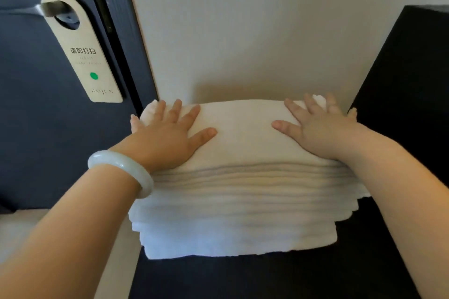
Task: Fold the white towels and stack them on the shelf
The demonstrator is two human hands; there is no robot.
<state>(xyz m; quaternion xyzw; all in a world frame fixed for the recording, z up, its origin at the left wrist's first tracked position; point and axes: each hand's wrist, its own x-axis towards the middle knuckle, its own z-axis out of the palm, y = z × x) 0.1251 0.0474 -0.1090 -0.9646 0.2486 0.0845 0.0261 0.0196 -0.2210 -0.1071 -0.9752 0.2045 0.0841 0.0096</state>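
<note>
A tall stack of several folded white towels (238, 213) sits on a dark shelf surface (267, 277), pushed back against a beige wall. My left hand (167, 133) lies flat on the left part of the top towel, fingers spread and straight. My right hand (318, 128) presses flat on the right part of the top towel, fingers also spread. Neither hand grips anything. A pale jade bangle (124, 170) circles my left wrist.
A dark blue door (36, 128) stands at the left with a metal handle (26, 11) and a beige door hanger (85, 56). A black upright panel (408, 92) bounds the shelf on the right. The beige wall (243, 31) is behind the stack.
</note>
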